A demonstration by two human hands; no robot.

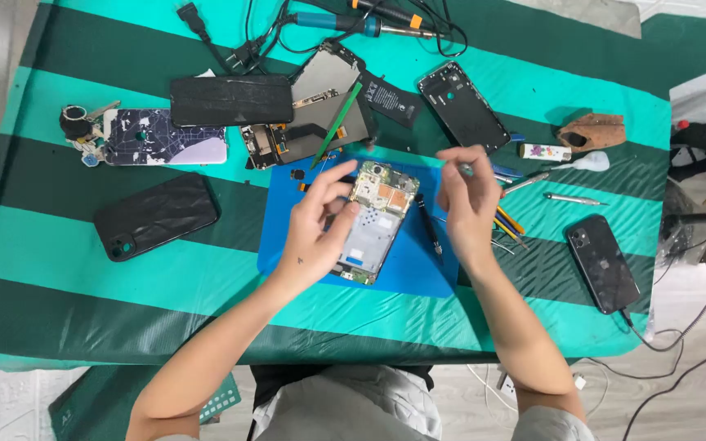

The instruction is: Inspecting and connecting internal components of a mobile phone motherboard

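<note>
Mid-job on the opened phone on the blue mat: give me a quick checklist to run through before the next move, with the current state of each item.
1. Opened phone lies on the blue mat, circuit board facing up: ok.
2. Left hand steadies the phone, fingers on its left edge: ok.
3. Right hand has a tool: a thin one shows at the fingertips, its tip type too small to tell: cannot tell.
4. Black pen-shaped tool lies beside the phone on the mat, within reach: ok.
5. Mat free of loose parts: small dark pieces lie near its upper left corner: not ok.
6. Screws all removed from the board: cannot tell.
</note>
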